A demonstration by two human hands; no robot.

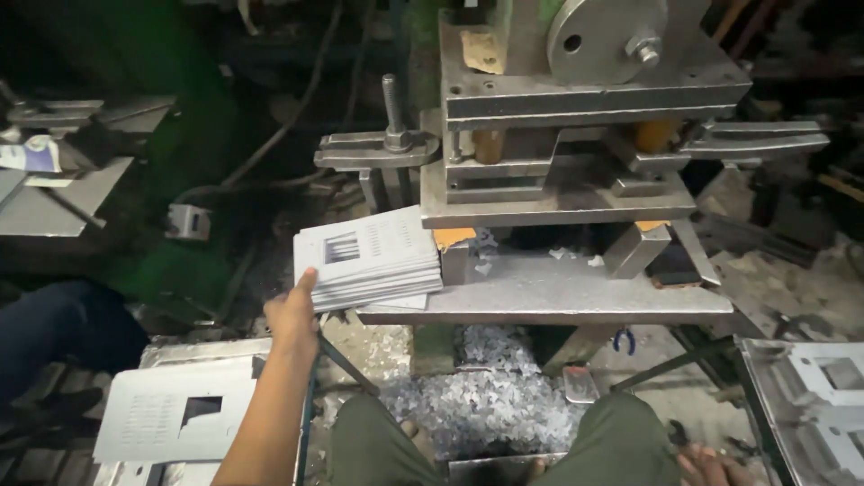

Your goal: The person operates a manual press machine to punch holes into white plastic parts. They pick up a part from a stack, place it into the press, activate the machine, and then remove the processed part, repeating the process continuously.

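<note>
Right hand [711, 466] cut off; left hand [293, 317] touching sheet stack [369, 256].

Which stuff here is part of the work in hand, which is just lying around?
In use:
left hand touching the stack of punched metal sheets
press table
press

Lying about:
single punched sheet, lower left
scrap chips on the floor
sheets, lower right
right hand resting by the knee
</note>
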